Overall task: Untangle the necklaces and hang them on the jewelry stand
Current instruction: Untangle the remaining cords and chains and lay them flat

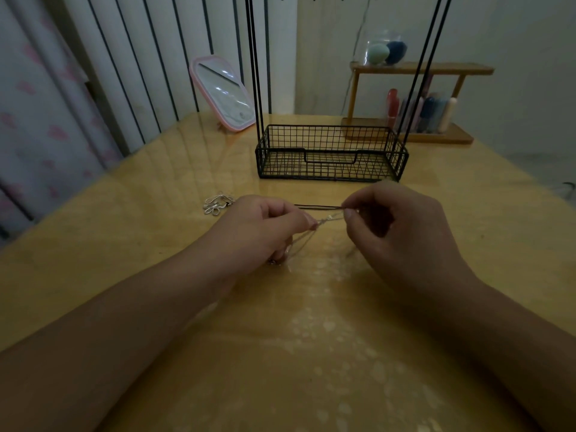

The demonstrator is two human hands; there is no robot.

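A thin silver necklace chain (pixel 328 218) is stretched between my two hands just above the wooden table. My left hand (pixel 265 226) pinches one end, and loose loops of the chain hang under its fingers down to the tabletop. My right hand (pixel 396 226) pinches the other end between thumb and forefinger. A second silver necklace (pixel 217 204) lies bunched on the table to the left of my left hand. The black wire jewelry stand (pixel 332 154) rises behind my hands, with a basket base and tall uprights; its top hooks are mostly cut off by the frame edge.
A pink-framed mirror (pixel 223 93) leans at the back left of the table (pixel 311 353). A wooden shelf (pixel 417 70) at the back right carries a glass jar of sponges and several bottles. A dark thin rod (pixel 314 207) lies just beyond my fingers. Vertical bars and a curtain stand to the left.
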